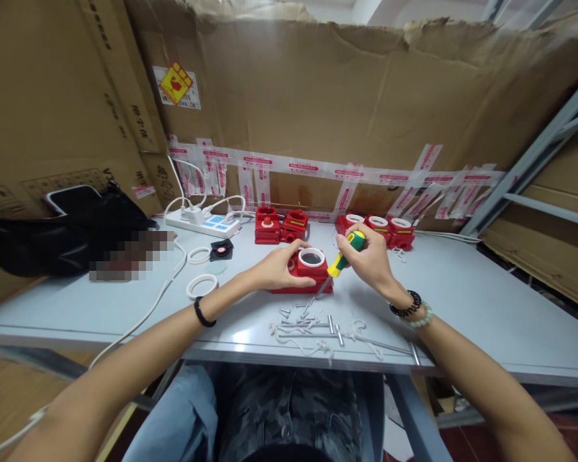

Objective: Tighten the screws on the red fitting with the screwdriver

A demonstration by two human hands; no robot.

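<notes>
My left hand (278, 268) is closed round a small red housing (320, 274), thumb along its near side and fingers behind it. A white ring (312, 257) surrounds the dark round window on its top. In my right hand (373, 260) is a screwdriver (345, 255) with a yellow and green handle, slanting down to the left. Its shaft passes in front of the housing, with the tip close to loose screws (304, 316) on the table; whether it touches one I cannot tell. Metal rods (308, 335) with white strings lie nearer the table edge.
More red housings stand at the back, some left (268, 226) and some right (401, 235). White rings (201, 286) and a small black part (221, 249) lie left. A power strip (203, 222), its cable (158, 300) and a black bag (72, 224) occupy the left side. Cardboard (289, 96) walls the back.
</notes>
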